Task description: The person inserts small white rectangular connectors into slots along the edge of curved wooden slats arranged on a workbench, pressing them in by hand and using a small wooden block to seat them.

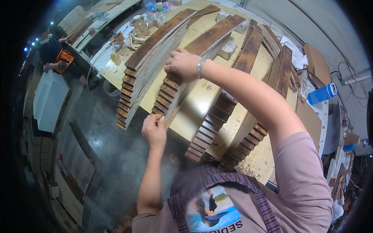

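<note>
My right hand (182, 65), with a silver bracelet at its wrist, is closed over the stepped end of a stack of curved brown wooden slats (211, 37). Its fingers bend over the left edge and are partly hidden. My left hand (154, 130) is closed by the lower end of the same stack, at the table's near edge. Whatever its curled fingers pinch is hidden. Similar slat stacks lie on both sides: one to the left (157, 40), one to the right (248, 50) and another farther right (283, 72). Their near ends form steps.
The pale yellow worktable (190, 112) carries the stacks. Jars and bottles (160, 15) stand at its far left. A blue bottle (321, 94) lies at the right beside cardboard (316, 64). A person with an orange item (64, 60) is at the far left.
</note>
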A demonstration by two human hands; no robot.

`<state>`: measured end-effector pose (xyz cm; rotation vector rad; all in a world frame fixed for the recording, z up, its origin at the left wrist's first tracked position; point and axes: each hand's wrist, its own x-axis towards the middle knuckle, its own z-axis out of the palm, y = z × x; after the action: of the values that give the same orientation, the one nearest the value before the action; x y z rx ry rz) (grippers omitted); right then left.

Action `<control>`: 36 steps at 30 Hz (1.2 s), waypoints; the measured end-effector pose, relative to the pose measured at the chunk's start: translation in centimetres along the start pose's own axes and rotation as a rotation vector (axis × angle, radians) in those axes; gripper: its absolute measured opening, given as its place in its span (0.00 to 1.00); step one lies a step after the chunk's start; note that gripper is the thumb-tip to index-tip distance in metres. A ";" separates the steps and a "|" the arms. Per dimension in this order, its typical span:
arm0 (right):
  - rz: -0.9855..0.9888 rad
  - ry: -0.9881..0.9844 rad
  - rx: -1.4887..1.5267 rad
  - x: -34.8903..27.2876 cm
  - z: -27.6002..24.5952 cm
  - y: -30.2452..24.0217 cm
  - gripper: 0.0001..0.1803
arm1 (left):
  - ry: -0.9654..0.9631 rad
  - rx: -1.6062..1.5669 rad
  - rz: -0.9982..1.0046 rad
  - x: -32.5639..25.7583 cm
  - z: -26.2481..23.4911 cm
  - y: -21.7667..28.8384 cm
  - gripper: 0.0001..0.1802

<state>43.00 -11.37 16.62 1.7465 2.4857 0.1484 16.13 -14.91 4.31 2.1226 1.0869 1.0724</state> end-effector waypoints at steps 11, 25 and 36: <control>-0.234 -0.013 -0.195 2.3 2.4 -8.8 0.33 | 0.097 -0.153 -0.255 -0.2 -1.3 -3.0 0.04; -0.238 -0.053 -0.146 2.1 4.1 -9.4 0.19 | 0.050 0.161 0.019 1.1 -1.0 -2.6 0.04; -0.214 -0.100 -0.080 2.8 4.5 -9.2 0.16 | -0.002 0.159 0.116 -0.4 -0.6 -1.2 0.03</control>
<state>34.09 -11.78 10.83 1.4105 2.5352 0.1383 14.96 -14.60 3.63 2.3359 1.0916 1.0672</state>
